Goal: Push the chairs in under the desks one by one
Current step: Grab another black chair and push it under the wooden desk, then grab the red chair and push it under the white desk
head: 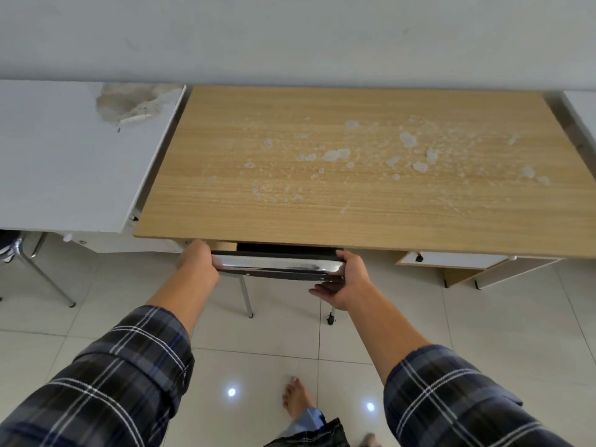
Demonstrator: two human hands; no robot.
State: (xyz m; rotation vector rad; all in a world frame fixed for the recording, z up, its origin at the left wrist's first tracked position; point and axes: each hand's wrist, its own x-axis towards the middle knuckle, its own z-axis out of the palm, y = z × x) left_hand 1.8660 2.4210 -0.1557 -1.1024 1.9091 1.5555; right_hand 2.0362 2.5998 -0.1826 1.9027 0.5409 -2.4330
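Observation:
A chair (277, 264) with a chrome top rail and black backrest stands at the front edge of the wooden desk (322, 195), its seat hidden beneath the desktop. My left hand (198, 261) grips the left end of the rail. My right hand (345, 280) holds the right end, thumb on top and fingers spread under it. Two chrome legs reach down to the tiled floor between my forearms.
A white desk (64, 162) with a damaged patch adjoins on the left, with another chair's chrome legs (42, 275) below it. A drawer unit (467, 266) hangs under the wooden desk's right side. Another white desk edge (583, 108) is far right. My bare foot (296, 398) is on the tiles.

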